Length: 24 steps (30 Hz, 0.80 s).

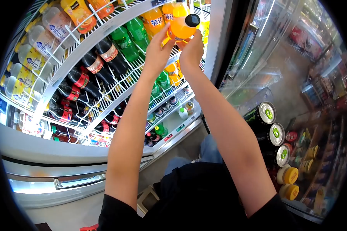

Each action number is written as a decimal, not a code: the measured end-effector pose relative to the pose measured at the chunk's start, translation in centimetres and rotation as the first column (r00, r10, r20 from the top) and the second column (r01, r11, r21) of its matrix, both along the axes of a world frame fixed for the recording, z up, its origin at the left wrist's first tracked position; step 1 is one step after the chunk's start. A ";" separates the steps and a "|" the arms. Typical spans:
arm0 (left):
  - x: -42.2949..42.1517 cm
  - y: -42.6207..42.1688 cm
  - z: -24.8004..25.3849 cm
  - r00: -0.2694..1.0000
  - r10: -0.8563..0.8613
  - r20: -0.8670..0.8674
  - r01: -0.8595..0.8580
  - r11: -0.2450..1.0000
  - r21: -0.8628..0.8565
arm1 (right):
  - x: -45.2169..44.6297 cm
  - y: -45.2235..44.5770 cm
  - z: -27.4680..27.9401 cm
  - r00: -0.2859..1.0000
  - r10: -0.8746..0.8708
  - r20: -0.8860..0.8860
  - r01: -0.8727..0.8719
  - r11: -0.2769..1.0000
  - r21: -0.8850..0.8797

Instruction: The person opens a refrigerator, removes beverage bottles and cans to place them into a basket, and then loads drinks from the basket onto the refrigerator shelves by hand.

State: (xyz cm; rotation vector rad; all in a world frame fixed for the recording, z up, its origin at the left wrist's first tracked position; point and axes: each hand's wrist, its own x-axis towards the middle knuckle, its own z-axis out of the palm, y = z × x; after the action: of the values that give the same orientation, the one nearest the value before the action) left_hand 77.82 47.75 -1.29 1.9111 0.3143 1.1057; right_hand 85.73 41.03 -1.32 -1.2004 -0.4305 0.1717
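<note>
Inside the lit fridge, my left hand (158, 54) and my right hand (191, 53) are raised to an upper rack. Between them is an orange soda bottle (182, 26) with a black cap, tilted so its cap faces me. Fingers of both hands close around its sides; the fingertips are partly hidden behind it. More orange soda bottles (153, 20) stand just behind and left of my hands. Green soda bottles (124, 43) fill the rows beside them, followed by dark cola bottles (111, 54).
White wire shelves (100, 90) with curved front rails cross the fridge. Clear bottles with yellow caps (36, 38) line the far left. To my right, the glass door (254, 50) stands open, with several black cans (268, 112) and yellow-lidded containers (288, 175) near my right arm.
</note>
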 end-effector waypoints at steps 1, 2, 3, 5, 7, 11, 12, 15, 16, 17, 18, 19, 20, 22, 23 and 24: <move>-0.5 -0.8 0.2 0.999 0.032 0.002 -0.032 0.999 0.029 | -0.4 -0.5 0.3 0.998 0.003 0.068 0.002 0.997 -0.072; -0.8 -1.5 0.6 0.998 0.062 0.005 -0.062 0.996 0.059 | -0.6 -1.0 0.7 0.991 0.007 0.136 0.013 0.990 -0.143; -1.1 -1.6 0.9 0.996 0.094 -0.009 -0.093 0.990 0.110 | -1.1 -1.1 1.0 0.996 -0.006 0.086 0.014 0.996 -0.093; -2.0 -2.7 2.1 0.985 0.171 -0.035 -0.163 0.974 0.159 | -2.8 -3.6 3.3 0.997 0.070 -0.020 -0.072 0.994 -0.087; -3.1 -3.8 2.7 0.953 0.301 -0.038 -0.284 0.928 0.240 | -4.0 -5.4 4.3 0.974 0.159 -0.164 -0.175 0.980 -0.091; -5.6 -6.3 4.0 0.985 0.161 -0.061 -0.165 0.984 -0.061 | -5.8 -9.0 3.9 0.989 0.130 0.075 -0.111 0.970 -0.217; -6.4 -7.3 4.0 0.987 0.144 -0.064 -0.148 0.987 -0.060 | -6.4 -9.9 3.6 0.991 0.113 0.071 -0.095 0.972 -0.216; -9.0 -10.3 4.3 0.983 -0.123 0.138 0.181 0.790 -0.586 | -8.8 -12.9 3.0 0.949 0.261 0.176 -0.240 0.961 -0.136; -10.0 -11.3 4.5 0.981 -0.133 0.141 0.191 0.788 -0.585 | -9.7 -14.0 2.6 0.951 0.252 0.180 -0.229 0.964 -0.136; -11.0 -12.2 4.8 0.980 -0.151 0.129 0.199 0.757 -0.622 | -10.6 -14.9 2.3 0.931 0.312 0.190 -0.283 0.945 -0.166; -11.7 -13.0 5.0 0.978 -0.169 0.120 0.206 0.723 -0.659 | -11.3 -15.9 1.9 0.906 0.373 0.201 -0.335 0.921 -0.200; -12.4 -13.0 4.4 0.965 -0.230 0.127 0.256 0.724 -0.641 | -11.7 -17.0 1.8 0.890 0.437 0.128 -0.412 0.893 -0.182; -13.0 -13.2 3.8 0.960 -0.242 0.143 0.276 0.720 -0.636 | -12.2 -17.7 1.2 0.894 0.426 0.143 -0.397 0.898 -0.189; -14.7 -14.7 3.5 0.961 -0.273 0.049 0.237 0.715 -0.658 | -13.4 -19.2 0.3 0.895 0.427 0.128 -0.416 0.903 -0.106; -15.3 -15.5 3.3 0.959 -0.275 0.067 0.251 0.714 -0.654 | -13.9 -20.2 0.3 0.894 0.440 0.080 -0.432 0.896 -0.104; -15.9 -16.6 3.2 0.954 -0.291 0.074 0.268 0.714 -0.647 | -14.0 -21.1 0.6 0.891 0.444 0.095 -0.434 0.894 -0.114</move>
State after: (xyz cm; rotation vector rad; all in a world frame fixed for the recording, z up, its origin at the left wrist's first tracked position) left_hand 61.92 31.20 1.86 1.2866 0.3570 0.6344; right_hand 71.70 19.95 -0.74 -1.1898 -0.8069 0.5173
